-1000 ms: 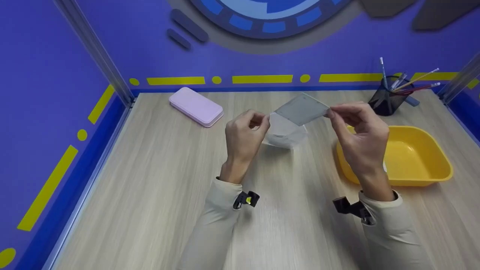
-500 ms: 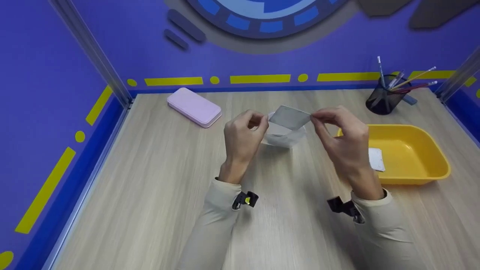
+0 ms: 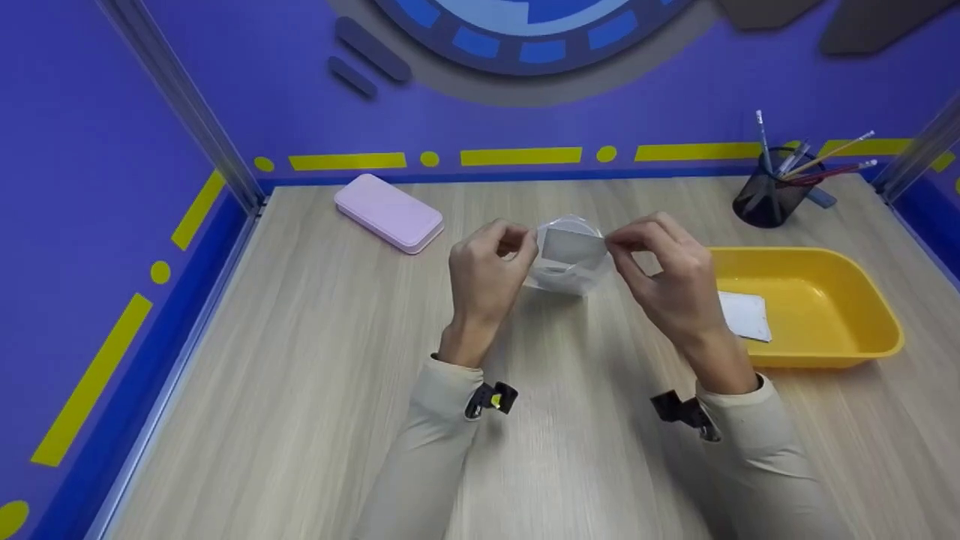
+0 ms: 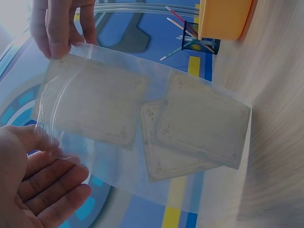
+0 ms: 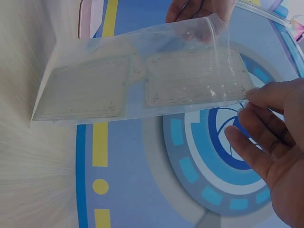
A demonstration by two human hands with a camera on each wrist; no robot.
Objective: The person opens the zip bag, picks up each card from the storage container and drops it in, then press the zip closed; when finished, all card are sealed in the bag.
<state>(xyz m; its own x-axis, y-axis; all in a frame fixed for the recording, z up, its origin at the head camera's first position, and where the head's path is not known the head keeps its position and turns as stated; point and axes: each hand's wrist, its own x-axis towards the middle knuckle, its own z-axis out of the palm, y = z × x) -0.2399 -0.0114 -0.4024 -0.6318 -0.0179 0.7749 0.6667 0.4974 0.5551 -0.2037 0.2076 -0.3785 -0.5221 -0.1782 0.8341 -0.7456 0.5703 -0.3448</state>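
A clear plastic bag (image 3: 564,279) hangs above the middle of the wooden table. My left hand (image 3: 517,244) pinches the left side of its mouth. My right hand (image 3: 615,241) pinches a grey card (image 3: 574,246) that sits in the bag's mouth. In the left wrist view the bag (image 4: 118,166) holds this card (image 4: 95,102) near the opening and two more cards (image 4: 202,118) deeper in. The right hand's fingers (image 4: 59,33) are at its top corner, and the left hand (image 4: 40,180) is at its lower edge. The right wrist view shows the bag (image 5: 142,61) with cards inside, the right hand (image 5: 266,128) at its open end.
A yellow tray (image 3: 885,330) stands to the right of my hands with a white card (image 3: 745,315) in it. A black pen cup (image 3: 769,196) is at the back right. A pink case (image 3: 388,212) lies at the back left.
My right hand has carried the grey card left and down from above the tray into the bag's mouth. The left hand has stayed in place with the bag.
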